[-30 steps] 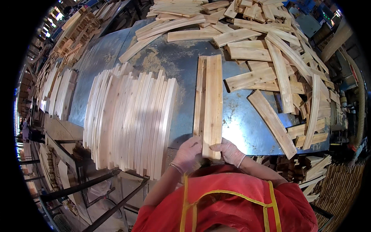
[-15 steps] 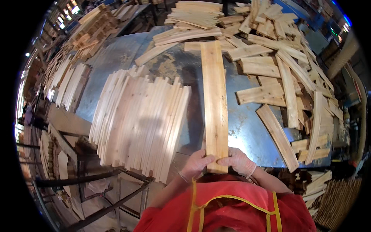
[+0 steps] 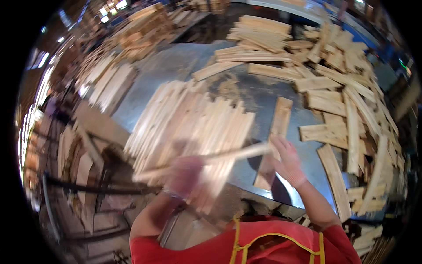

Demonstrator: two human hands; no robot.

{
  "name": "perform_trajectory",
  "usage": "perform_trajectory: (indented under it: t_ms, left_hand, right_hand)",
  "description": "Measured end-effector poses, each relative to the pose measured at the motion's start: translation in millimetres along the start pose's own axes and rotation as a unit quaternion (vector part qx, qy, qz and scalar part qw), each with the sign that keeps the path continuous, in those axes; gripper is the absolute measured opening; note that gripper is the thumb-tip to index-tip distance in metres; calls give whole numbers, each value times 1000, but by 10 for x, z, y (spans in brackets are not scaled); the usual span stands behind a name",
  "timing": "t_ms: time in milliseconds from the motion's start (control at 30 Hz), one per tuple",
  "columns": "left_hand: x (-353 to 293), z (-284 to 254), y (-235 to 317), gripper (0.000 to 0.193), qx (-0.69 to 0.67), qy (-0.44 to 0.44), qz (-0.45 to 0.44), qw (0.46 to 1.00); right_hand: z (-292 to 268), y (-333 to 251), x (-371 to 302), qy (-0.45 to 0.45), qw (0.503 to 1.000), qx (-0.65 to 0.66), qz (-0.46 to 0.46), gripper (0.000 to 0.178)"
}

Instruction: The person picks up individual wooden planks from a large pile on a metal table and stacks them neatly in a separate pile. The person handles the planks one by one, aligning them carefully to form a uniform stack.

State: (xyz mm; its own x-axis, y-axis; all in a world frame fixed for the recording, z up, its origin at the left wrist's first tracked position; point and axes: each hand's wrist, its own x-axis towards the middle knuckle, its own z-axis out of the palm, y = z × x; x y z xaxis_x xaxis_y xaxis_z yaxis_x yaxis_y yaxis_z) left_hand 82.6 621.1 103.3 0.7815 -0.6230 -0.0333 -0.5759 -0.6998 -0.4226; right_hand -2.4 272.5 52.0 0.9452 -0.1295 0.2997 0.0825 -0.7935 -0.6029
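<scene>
A narrow wooden board (image 3: 239,154), blurred and seen nearly edge-on, lies slantwise across the front of the row of boards (image 3: 193,127) on the metal table. My right hand (image 3: 288,162) is closed on its right end. Toward its left part my left hand (image 3: 185,175) is wrapped over it, smeared by motion, with the single fingers indistinct. The board sticks out to the left past that hand. Below and behind my right hand, another board (image 3: 280,121) rests flat on the table, partly covered.
A loose heap of boards (image 3: 329,105) covers the table's right side, with a stack (image 3: 261,31) at its far edge. More stacked boards (image 3: 116,83) stand at far left. A dark metal rail (image 3: 96,187) runs left of me. The metal tabletop (image 3: 165,66) shows between piles.
The board in my hands has swung from lengthwise to crosswise and moved left onto the row. My hands have spread apart. The whole view has shifted, with the table now farther right.
</scene>
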Motion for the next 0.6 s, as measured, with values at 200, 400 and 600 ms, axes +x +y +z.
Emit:
perform_trajectory:
  t_ms: [200,400,600]
  left_hand:
    - [43,895,-920,52,-124,43,-217,967]
    - [-167,601,-733,65,-89,-44,-246,964]
    - [-88,327,-543,63,-19,-113,-240,964]
  right_hand:
    - [694,304,-51,-108,957,-161,216,78]
    - [922,868,-772,46,931,-130,338,85]
    - [-570,713,-1131,-41,867,307,391,83]
